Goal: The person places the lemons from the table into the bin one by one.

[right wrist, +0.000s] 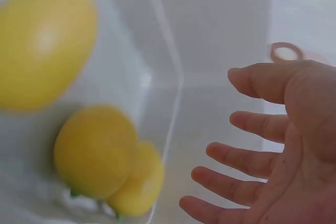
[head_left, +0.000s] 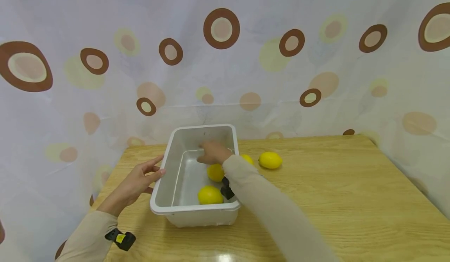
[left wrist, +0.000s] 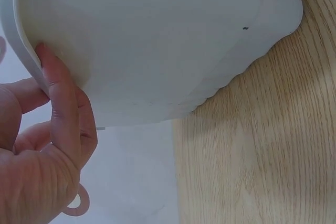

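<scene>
A white plastic bin (head_left: 163, 191) stands on the wooden table, with yellow lemons (head_left: 210, 195) lying on its floor. My left hand (head_left: 135, 182) grips the bin's left rim; in the left wrist view its fingertips press under the lip from outside, thumb on the other side. My right hand (head_left: 214, 152) reaches into the bin near the far end, holding nothing. The right wrist view shows its fingers spread and straight, apart from three lemons (right wrist: 97, 150) in the bin. My right sleeve covers part of the bin's right side in the head view.
Right of the bin, a lemon (head_left: 270, 160) lies on the table (head_left: 337, 191). Another lemon (head_left: 247, 159) is partly hidden beside the bin's right wall. Behind the table hangs a patterned curtain (head_left: 253, 70).
</scene>
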A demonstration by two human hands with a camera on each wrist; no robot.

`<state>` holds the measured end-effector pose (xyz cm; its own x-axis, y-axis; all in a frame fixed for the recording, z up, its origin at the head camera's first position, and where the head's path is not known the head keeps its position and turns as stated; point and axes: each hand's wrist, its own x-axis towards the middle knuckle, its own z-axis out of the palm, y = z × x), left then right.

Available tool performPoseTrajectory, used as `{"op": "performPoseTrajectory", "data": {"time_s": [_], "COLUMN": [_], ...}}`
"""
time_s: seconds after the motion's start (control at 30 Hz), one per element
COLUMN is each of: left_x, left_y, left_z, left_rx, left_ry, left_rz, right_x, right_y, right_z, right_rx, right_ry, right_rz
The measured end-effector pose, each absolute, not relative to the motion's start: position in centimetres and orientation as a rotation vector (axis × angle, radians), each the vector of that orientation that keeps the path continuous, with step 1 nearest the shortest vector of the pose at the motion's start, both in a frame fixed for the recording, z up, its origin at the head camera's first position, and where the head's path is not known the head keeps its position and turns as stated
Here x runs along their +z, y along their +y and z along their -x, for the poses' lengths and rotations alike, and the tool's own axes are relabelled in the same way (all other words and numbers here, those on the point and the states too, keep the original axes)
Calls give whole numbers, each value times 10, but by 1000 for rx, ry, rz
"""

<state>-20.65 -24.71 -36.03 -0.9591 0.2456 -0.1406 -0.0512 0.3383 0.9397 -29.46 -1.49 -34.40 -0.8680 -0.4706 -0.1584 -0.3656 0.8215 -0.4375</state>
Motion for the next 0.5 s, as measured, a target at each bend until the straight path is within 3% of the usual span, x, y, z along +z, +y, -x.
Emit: {"op": "performPoseTrajectory", "data": {"time_s": [0.3,0.5], "left_x": [-359,-359], "left_y": [-245,-246], "left_z": [204,204], "left_rx": [1685,1681], "left_ry": [2326,2325], "left_rz": [-173,-188], "right_x": [-303,-282], "right_y": [21,62], "right_z": [292,291], "right_rx": [-1021,-1045], "right_ry": [2484,2575], "right_rz": [757,850]}}
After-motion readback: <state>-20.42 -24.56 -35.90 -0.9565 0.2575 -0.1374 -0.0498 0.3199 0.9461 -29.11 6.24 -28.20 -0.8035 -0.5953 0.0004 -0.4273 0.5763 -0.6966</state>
